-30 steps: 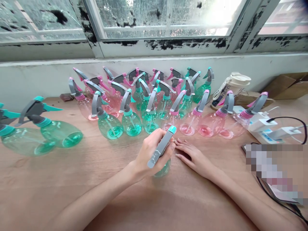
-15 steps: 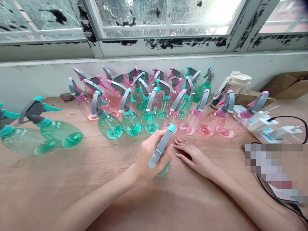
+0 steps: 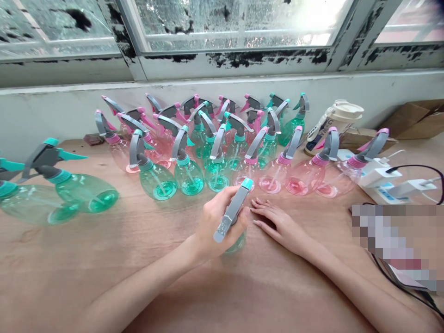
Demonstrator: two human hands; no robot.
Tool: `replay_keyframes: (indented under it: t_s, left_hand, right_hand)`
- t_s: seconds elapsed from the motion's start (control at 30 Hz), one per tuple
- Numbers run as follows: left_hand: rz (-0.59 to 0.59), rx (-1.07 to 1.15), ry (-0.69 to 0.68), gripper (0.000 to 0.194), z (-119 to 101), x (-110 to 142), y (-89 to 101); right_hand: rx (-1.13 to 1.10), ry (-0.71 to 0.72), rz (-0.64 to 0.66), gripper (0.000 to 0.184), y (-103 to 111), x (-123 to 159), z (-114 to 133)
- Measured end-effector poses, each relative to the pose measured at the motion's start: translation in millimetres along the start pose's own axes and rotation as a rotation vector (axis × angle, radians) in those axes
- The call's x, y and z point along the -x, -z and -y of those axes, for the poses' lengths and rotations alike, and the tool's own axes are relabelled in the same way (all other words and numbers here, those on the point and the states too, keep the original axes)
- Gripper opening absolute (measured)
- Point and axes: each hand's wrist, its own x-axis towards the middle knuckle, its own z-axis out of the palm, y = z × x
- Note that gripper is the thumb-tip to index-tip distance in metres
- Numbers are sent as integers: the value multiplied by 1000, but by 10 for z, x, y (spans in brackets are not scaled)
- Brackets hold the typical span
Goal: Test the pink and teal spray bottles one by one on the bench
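My left hand [image 3: 212,227] is wrapped round the neck of a green spray bottle [image 3: 236,244] in front of me. Its grey spray head with a teal nozzle tip points away from me, and the trigger is hidden by my fingers. To its right, my right hand [image 3: 279,226] lies on the wooden table [image 3: 156,296], fingers stretched out and holding nothing. Just beyond both hands runs a front row of spray bottles, among them a green spray bottle [image 3: 218,175] and a pink spray bottle [image 3: 274,178].
More pink and green spray bottles crowd behind the front row. Two green spray bottles [image 3: 86,192] stand at the left. On the right are a lidded cup [image 3: 335,125], a white power strip [image 3: 385,192] with chargers, cardboard [image 3: 412,120] and a blurred-out device [image 3: 398,247] with cables.
My left hand and its bottle have shifted very slightly, staying in the same grip. The right hand stays put. The view has tilted a little.
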Motion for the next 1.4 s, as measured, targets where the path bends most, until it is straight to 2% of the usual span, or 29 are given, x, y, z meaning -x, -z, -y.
replay_keyframes:
  t_s: [0.27,0.47,0.63,0.77,0.93,1.4]
  left_hand:
    - [19,-26,5,24,-36,-36,21]
    - [39,-41,-6,6,-91,-125,46]
    - [45,-53,0,10,-88,-118,49]
    - [28,-28,15,24,-53,-65,43]
    - [-3,-41,20,30,-16,-19,12]
    - [-16,-24,41,32,2,-1,-9]
  right_hand:
    - [-25,0,-26,36,5,-1,10]
    - [-26,-1,-18,36,12,-8,14]
    - [-17,-3,-5,34,22,-10,26]
    - [-24,-4,-23,35,26,-8,33]
    - [-25,2,-30,37,21,-5,24]
    - [-23,3,-32,37,17,-5,25]
